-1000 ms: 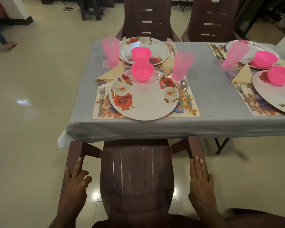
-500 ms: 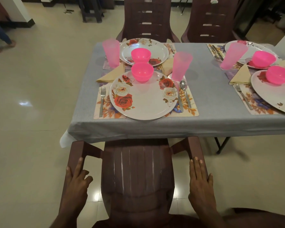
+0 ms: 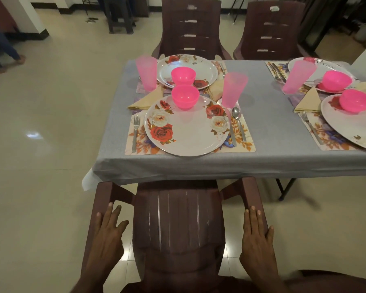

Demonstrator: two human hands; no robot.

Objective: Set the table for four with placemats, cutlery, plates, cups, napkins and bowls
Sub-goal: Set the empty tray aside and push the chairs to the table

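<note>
Straight fingers [image 3: 254, 220] of the right hand [image 3: 257, 240] lie flat on a brown chair [image 3: 178, 225] armrest at lower right; the left hand [image 3: 109, 235], fingers spread and holding nothing, rests on the other armrest at lower left. Beyond, at frame centre, the desk [image 3: 270, 161] carries a floral plate [image 3: 186, 125] on a placemat [image 3: 244, 144], with pink bowl [image 3: 185, 99], cup [image 3: 234, 89], fork [image 3: 135, 133], spoon [image 3: 238, 121] and napkin [image 3: 146, 100].

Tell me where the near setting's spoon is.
In the head view, the spoon lies on the near placemat, right of the floral plate, just below the pink cup.
</note>
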